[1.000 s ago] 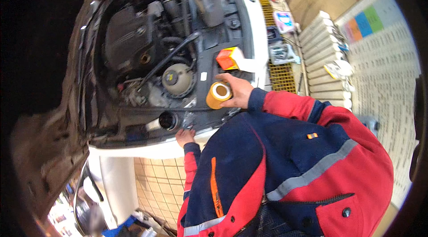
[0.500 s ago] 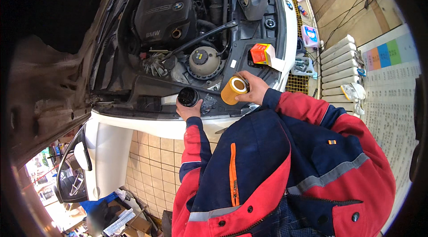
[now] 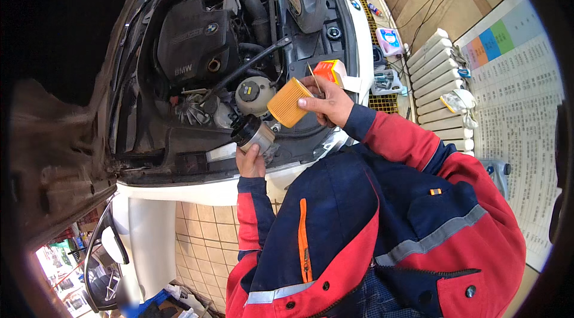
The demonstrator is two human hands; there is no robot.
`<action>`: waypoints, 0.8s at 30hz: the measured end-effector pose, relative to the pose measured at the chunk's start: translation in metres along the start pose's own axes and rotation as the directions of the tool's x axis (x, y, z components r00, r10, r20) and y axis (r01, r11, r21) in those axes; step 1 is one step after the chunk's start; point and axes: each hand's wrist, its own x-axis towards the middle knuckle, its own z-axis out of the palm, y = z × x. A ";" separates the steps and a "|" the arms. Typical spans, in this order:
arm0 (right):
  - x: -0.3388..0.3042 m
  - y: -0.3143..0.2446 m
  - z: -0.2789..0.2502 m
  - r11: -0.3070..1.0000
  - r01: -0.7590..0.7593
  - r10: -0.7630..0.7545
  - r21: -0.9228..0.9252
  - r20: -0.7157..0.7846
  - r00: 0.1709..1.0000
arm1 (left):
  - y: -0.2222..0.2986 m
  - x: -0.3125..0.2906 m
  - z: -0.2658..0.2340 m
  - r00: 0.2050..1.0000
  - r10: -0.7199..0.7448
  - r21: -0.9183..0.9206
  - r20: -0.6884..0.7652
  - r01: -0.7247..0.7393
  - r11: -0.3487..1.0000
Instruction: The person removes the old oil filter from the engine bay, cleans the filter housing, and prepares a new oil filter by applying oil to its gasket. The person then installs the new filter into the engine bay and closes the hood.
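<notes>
My left hand [image 3: 251, 162] is closed round an oil filter cap [image 3: 254, 134], black at one end and silvery along its side, tilted over the front fender edge. My right hand [image 3: 332, 104] grips a yellow pleated oil filter [image 3: 288, 105] between thumb and fingers. A thin rod-like tool [image 3: 313, 72] also sticks up from the right hand's fingers; its lower end is hidden. The filter hovers just above and right of the cap, apart from it. Behind the right hand stands an opened red and yellow cardboard box [image 3: 330, 71].
Under the raised hood lies the engine bay, with a black engine cover [image 3: 197, 43], a round beige reservoir [image 3: 254, 95] and a diagonal black strut [image 3: 245, 67]. A grey jug [image 3: 308, 1] sits farther back. To the right are a white radiator [image 3: 433, 78] and a pink-labelled bottle [image 3: 390, 41].
Both hands have lifted and tilted what they hold, so the cap's silvery side and the filter's pleats show. The filter has moved left, nearer the cap. The whole view has shifted slightly.
</notes>
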 end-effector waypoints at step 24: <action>-0.002 -0.005 -0.045 0.943 0.296 -0.222 -0.149 0.377 0.899 | 0.046 -0.048 0.103 0.992 -0.036 0.189 0.121 0.013 0.982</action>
